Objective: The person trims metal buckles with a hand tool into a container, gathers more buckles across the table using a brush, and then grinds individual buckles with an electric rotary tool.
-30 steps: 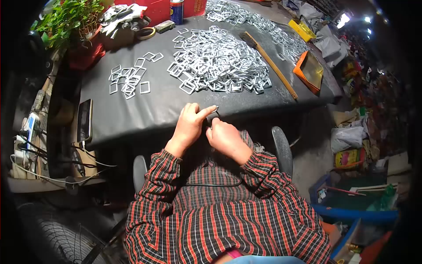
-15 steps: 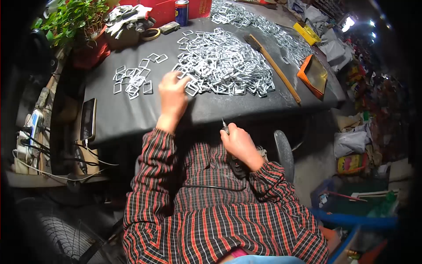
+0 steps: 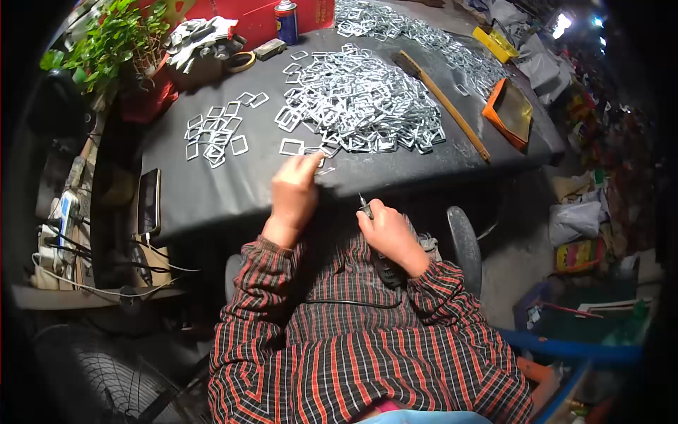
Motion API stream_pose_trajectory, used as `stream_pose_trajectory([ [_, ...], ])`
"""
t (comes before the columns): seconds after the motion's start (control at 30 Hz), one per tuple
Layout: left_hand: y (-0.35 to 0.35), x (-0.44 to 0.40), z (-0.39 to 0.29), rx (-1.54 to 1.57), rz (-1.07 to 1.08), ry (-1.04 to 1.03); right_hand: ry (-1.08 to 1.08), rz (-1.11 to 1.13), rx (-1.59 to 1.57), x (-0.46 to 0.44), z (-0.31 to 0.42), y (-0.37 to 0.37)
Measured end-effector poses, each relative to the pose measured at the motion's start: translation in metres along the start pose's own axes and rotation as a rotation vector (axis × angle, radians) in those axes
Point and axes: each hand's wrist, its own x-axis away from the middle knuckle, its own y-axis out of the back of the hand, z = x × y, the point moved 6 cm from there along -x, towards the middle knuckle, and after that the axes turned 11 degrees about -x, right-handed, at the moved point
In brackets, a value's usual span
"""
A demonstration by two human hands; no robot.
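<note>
My left hand (image 3: 295, 192) is at the near edge of a big pile of small rectangular metal frames (image 3: 367, 106). Its fingers are drawn together on one or more frames there; the exact grip is partly hidden. A loose frame (image 3: 291, 146) lies just beyond the knuckles. In front of the table edge, my right hand (image 3: 390, 232) is closed round a slim tool with a thin pointed metal tip (image 3: 364, 205), aimed up and away from me. Most of the tool's body is covered by the hand. A smaller group of frames (image 3: 215, 134) lies spread out on the left.
The black-covered table (image 3: 205, 191) also bears a wooden-handled brush (image 3: 452, 109), an orange open container (image 3: 510, 113), a spray can (image 3: 287, 22), a tape roll (image 3: 240, 62) and gloves (image 3: 201, 39). A charging phone (image 3: 148, 201) stands at the left edge. Another heap of frames (image 3: 424, 39) lies behind.
My left hand has moved right and toward me from the pile's left side, and several frames now lie loose near it. The right hand keeps its hold on the pointed tool. The view has shifted slightly.
</note>
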Motion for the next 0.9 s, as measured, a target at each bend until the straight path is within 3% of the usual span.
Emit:
stream_pose_trajectory([
  [0.13,-0.026,0.019,-0.031,0.131,0.099,-0.127,-0.011,0.007,0.019,0.000,0.009,0.004],
  [0.27,-0.020,0.028,-0.036,0.060,0.035,-0.179,-0.077,0.039,0.061,-0.002,0.003,0.003],
  [0.9,-0.018,0.025,-0.025,0.182,0.185,-0.145,-0.007,0.013,0.169,-0.020,0.026,0.003],
])
